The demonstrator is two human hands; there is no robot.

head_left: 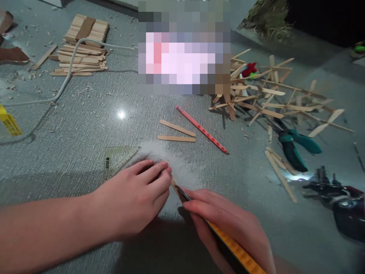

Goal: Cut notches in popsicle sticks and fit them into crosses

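Observation:
My left hand [137, 194] is closed over a wooden craft stick [173, 184], pinning it to the table; most of the stick is hidden under the fingers. In my right hand [228, 217] is a utility knife [241, 253] with a yellow and black handle, its blade lying against the stick's exposed end. A clear set square [122, 158] lies partly beneath my left fingers. Just beyond them are two loose craft sticks [177, 128] and a pink pencil [202, 130].
Bundled craft sticks [97, 32] lie at the back left, with a white cable [70, 72] running past. On the right are a lattice of joined sticks [273, 91], green-handled pliers [293, 148] and a dark tool [348, 209]. Wood shavings dot the table [85, 152].

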